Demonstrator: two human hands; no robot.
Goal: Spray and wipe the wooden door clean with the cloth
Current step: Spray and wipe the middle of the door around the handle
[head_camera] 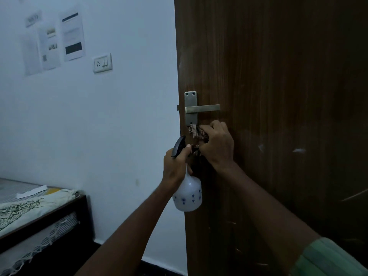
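The dark brown wooden door [278, 96] fills the right half of the head view, with a metal lever handle [202, 108] near its left edge. My right hand [218, 145] grips a bunched patterned cloth [198, 133] against the door just below the handle plate. My left hand [176, 166] holds a white spray bottle [188, 196] with blue flower prints by its neck, close beside the door edge. Its black trigger head [178, 146] points up and left. The two hands sit close together.
A pale wall [109, 136] stretches left of the door, with a switch plate [102, 63] and taped papers [53, 40]. A bed [29, 208] with a patterned cover stands at lower left. Pale scuff marks [298, 150] show on the door to the right.
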